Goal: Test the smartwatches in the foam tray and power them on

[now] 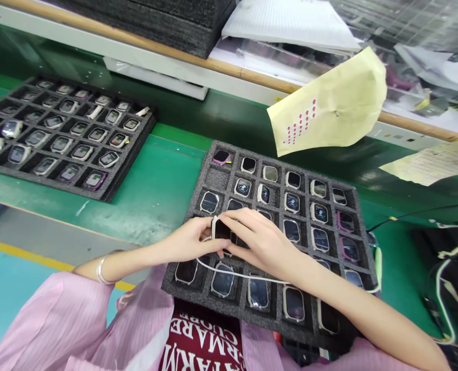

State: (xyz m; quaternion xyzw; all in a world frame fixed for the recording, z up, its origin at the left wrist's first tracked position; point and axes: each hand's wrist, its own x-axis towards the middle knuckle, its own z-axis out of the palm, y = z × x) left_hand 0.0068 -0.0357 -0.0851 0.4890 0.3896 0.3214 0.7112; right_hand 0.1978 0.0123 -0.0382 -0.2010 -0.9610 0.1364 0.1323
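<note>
Got a green surface (147, 175) running across, w/ a wood-edged shelf (248, 76) over the back. On the surface, up close, a dk grey foam tray (215, 178), packed mostly w/ pale-framed watches (292, 202) plus a few purple ones (345, 221), some w/ lit screens. Off to the L, well apart, a 2nd foam tray (130, 154), same kinda load. Upper R, a red-marked yellow sheet (333, 105) hanging by the shelf edge.

Next, R hand (258, 234) over the close tray, w/ grip pinching the R side of the held watch (223, 234). L hand (196, 238) opposite, w/ grip pinching the L side, thumb across the lower front. Held watch: pale frame, dark screen, tilted, just above the tray's L-middle cells.

Small stuff: silver bracelet (100, 270) on L wrist, thin white cable (244, 276) from below L hand, lost behind R forearm. Can't tell if plugged into the held watch, tbh.
</note>
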